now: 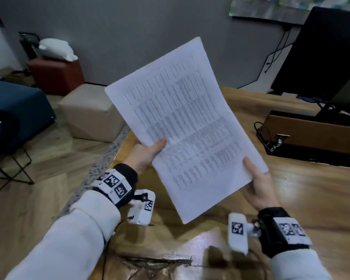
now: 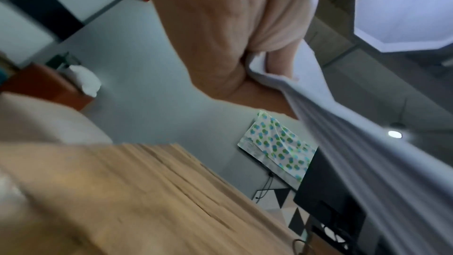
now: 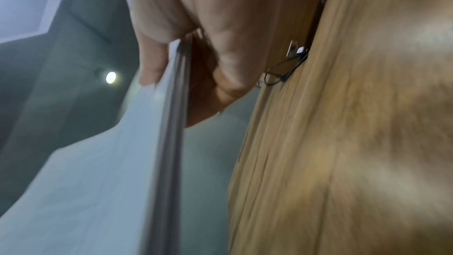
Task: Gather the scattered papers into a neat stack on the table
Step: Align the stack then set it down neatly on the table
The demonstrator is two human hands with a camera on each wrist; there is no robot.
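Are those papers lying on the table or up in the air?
In the air: both hands, left and right, hold the papers tilted above the table.

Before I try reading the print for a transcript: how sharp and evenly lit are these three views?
Head view: the papers are lit evenly but the text is too soft to read; glare on the table near the bottom. Left wrist view: motion blur, left hand smeared. Right wrist view: blurred too, with a bright ceiling lamp beside the right hand.

Both arms extended forward, raised above table. Left hand (image 1: 144, 155) pinches sheaf of papers (image 1: 182, 122) at its left edge, thumb on top; right hand (image 1: 260, 184) pinches its right edge likewise.
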